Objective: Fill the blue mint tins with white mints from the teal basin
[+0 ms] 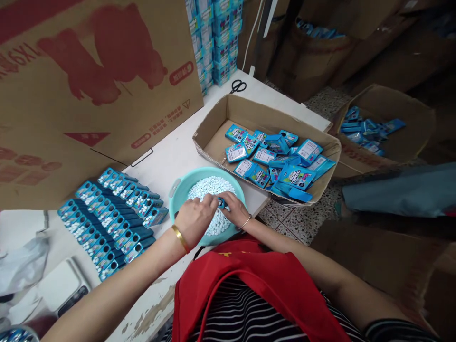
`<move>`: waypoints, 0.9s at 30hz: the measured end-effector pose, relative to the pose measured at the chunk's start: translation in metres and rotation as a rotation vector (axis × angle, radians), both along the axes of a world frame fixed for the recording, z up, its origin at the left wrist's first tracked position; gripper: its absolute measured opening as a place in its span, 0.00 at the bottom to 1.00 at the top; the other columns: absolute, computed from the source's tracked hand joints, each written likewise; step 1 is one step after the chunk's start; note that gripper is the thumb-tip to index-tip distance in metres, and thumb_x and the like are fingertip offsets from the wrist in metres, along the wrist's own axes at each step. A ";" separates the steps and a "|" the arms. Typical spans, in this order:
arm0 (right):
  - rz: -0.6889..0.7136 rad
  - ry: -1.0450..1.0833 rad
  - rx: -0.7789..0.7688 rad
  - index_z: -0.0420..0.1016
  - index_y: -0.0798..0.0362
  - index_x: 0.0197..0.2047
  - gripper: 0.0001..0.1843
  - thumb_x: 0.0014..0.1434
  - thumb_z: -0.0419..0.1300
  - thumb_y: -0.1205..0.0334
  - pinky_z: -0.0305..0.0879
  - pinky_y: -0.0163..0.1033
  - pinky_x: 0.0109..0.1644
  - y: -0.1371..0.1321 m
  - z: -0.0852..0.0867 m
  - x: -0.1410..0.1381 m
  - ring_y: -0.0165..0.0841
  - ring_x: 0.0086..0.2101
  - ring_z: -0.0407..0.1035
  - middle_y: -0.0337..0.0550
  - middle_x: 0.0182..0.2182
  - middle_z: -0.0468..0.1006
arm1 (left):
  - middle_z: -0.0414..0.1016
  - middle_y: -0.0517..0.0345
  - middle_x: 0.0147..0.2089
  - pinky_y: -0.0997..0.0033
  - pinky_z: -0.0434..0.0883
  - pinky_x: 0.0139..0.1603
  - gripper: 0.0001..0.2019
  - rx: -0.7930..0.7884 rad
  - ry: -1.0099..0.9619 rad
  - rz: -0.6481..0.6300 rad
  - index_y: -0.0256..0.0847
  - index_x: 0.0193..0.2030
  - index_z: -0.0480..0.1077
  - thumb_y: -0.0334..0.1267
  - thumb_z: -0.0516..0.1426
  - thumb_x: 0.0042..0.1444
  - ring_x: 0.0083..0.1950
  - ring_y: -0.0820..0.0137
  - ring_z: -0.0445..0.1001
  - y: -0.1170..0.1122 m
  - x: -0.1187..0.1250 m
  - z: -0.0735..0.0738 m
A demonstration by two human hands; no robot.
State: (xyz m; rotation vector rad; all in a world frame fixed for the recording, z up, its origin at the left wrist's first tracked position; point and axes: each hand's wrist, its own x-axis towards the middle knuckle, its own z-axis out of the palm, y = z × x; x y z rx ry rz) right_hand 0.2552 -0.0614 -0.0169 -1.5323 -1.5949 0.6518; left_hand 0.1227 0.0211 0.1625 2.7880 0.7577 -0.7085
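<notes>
Two hands meet over a teal bowl [181, 194] of white candies [210, 186] at the near edge of the table [167, 156]. The left hand [195, 219] and the right hand [235, 209] are curled, and together they pinch a small blue box [221, 203] just above the candies. Rows of filled boxes [110, 213] lie to the left. A cardboard tray [213, 142] of blue packets [278, 164] sits beyond the bowl.
</notes>
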 end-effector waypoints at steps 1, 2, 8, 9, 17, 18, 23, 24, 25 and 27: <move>-0.012 0.011 -0.005 0.64 0.50 0.52 0.22 0.54 0.53 0.73 0.66 0.49 0.51 -0.001 0.000 0.002 0.42 0.47 0.65 0.50 0.44 0.71 | 0.69 0.49 0.44 0.65 0.71 0.38 0.17 -0.003 -0.018 0.027 0.38 0.54 0.63 0.26 0.43 0.61 0.41 0.65 0.74 0.006 -0.006 -0.004; -0.027 0.025 -0.013 0.64 0.50 0.52 0.21 0.55 0.54 0.72 0.66 0.49 0.51 -0.001 0.001 0.004 0.42 0.47 0.66 0.50 0.45 0.71 | 0.69 0.50 0.44 0.66 0.70 0.37 0.17 -0.002 -0.043 0.076 0.39 0.53 0.63 0.27 0.43 0.61 0.40 0.66 0.73 0.014 -0.013 -0.012; -0.174 0.128 -0.042 0.64 0.49 0.52 0.18 0.58 0.58 0.63 0.66 0.48 0.52 -0.005 0.006 0.020 0.41 0.47 0.67 0.49 0.45 0.71 | 0.67 0.43 0.48 0.61 0.68 0.47 0.18 0.001 -0.117 0.368 0.34 0.54 0.64 0.26 0.42 0.60 0.48 0.60 0.68 0.061 -0.044 -0.131; -0.199 0.134 -0.043 0.64 0.48 0.52 0.18 0.58 0.59 0.61 0.66 0.48 0.52 -0.005 0.007 0.022 0.41 0.47 0.67 0.48 0.45 0.71 | 0.67 0.41 0.48 0.59 0.67 0.49 0.19 -0.012 -0.115 0.373 0.32 0.54 0.64 0.26 0.41 0.60 0.49 0.58 0.67 0.063 -0.044 -0.153; -0.305 0.166 -0.068 0.65 0.49 0.51 0.20 0.56 0.61 0.57 0.66 0.47 0.52 -0.001 0.007 0.029 0.40 0.47 0.68 0.47 0.45 0.73 | 0.66 0.45 0.54 0.58 0.62 0.59 0.21 -0.282 -0.227 0.247 0.38 0.58 0.62 0.24 0.43 0.58 0.55 0.61 0.63 0.003 -0.041 -0.227; -0.317 0.178 -0.073 0.65 0.48 0.51 0.20 0.56 0.61 0.56 0.66 0.47 0.52 0.000 0.006 0.029 0.40 0.47 0.69 0.47 0.45 0.73 | 0.67 0.46 0.54 0.58 0.62 0.59 0.22 -0.328 -0.239 0.237 0.38 0.57 0.63 0.23 0.44 0.57 0.54 0.61 0.64 -0.007 -0.042 -0.228; -0.320 0.233 -0.089 0.64 0.49 0.51 0.22 0.55 0.62 0.56 0.65 0.48 0.53 0.002 0.000 0.031 0.40 0.46 0.69 0.47 0.46 0.73 | 0.70 0.49 0.50 0.64 0.66 0.55 0.25 -0.563 -0.298 0.254 0.37 0.56 0.63 0.21 0.48 0.49 0.49 0.66 0.68 -0.037 -0.043 -0.225; -0.314 0.241 -0.092 0.64 0.49 0.51 0.22 0.54 0.62 0.56 0.65 0.48 0.53 0.002 0.000 0.032 0.40 0.46 0.69 0.47 0.46 0.73 | 0.70 0.51 0.49 0.66 0.67 0.53 0.26 -0.605 -0.310 0.270 0.37 0.56 0.62 0.21 0.48 0.48 0.48 0.68 0.68 -0.038 -0.043 -0.223; -0.309 0.249 -0.094 0.64 0.50 0.51 0.22 0.54 0.62 0.56 0.65 0.48 0.53 0.002 -0.001 0.032 0.40 0.47 0.68 0.47 0.46 0.73 | 0.71 0.52 0.48 0.67 0.68 0.52 0.26 -0.644 -0.323 0.285 0.37 0.56 0.61 0.22 0.48 0.48 0.46 0.69 0.69 -0.037 -0.044 -0.220; -0.304 0.265 -0.092 0.64 0.50 0.51 0.22 0.53 0.63 0.56 0.64 0.48 0.53 0.002 -0.001 0.033 0.40 0.47 0.68 0.48 0.47 0.73 | 0.72 0.53 0.47 0.69 0.69 0.49 0.24 -0.712 -0.352 0.308 0.37 0.56 0.60 0.25 0.49 0.50 0.44 0.71 0.70 -0.033 -0.047 -0.210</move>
